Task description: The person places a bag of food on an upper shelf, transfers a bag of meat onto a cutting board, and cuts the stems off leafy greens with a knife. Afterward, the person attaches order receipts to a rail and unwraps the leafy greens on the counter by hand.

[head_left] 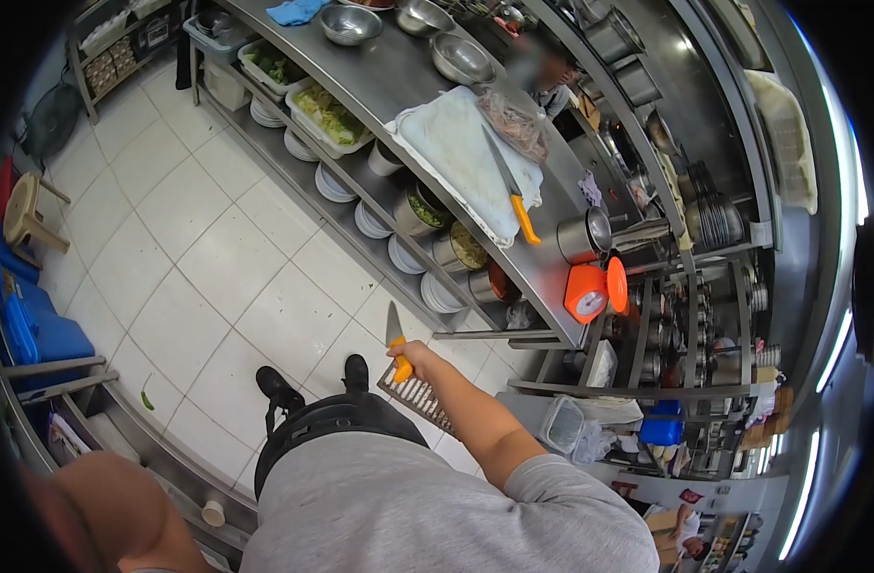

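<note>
My right hand (413,355) is closed around the yellow handle of a kitchen knife (394,325), held low in front of me with its blade pointing away over the floor. Of my left side only the blurred arm (112,506) shows at the lower left; the hand itself is out of sight. On the steel counter (380,81) a white cutting board (447,143) rests on a cloth. Across its edge lies a second knife (507,177) with an orange-yellow handle. Beside it is a clear plastic bag (513,126) of what looks like meat.
An orange scale (587,292) and a steel pot (582,237) stand at the counter's near end. Metal bowls (461,57) sit farther along. Shelves below hold lettuce tubs (327,115) and plates (442,293). Under my right arm is a floor grate (420,399). A stool (36,210) stands left.
</note>
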The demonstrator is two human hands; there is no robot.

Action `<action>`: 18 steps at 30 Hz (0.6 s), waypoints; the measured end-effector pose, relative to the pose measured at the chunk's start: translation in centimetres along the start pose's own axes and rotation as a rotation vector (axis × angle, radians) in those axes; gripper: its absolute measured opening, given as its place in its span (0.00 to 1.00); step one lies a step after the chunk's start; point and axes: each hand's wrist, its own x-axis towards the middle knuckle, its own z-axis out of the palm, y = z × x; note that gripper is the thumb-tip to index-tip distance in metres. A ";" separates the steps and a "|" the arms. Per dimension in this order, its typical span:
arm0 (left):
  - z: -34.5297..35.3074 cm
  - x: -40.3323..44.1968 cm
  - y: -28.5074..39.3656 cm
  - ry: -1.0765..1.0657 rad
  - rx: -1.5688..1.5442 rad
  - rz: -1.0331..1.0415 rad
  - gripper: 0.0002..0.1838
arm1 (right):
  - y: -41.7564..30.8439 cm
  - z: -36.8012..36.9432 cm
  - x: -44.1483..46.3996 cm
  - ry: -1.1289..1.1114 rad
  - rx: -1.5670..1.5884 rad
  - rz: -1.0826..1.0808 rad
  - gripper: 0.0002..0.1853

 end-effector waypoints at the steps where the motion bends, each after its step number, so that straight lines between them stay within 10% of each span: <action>1: 0.2 -0.1 0.1 0.005 -0.003 0.021 0.36 | 0.6 -0.9 1.1 0.013 0.063 -0.016 0.13; 18: -0.8 -2.4 2.5 -0.003 0.111 0.189 0.35 | 2.4 -0.4 0.6 0.153 -0.035 -0.053 0.11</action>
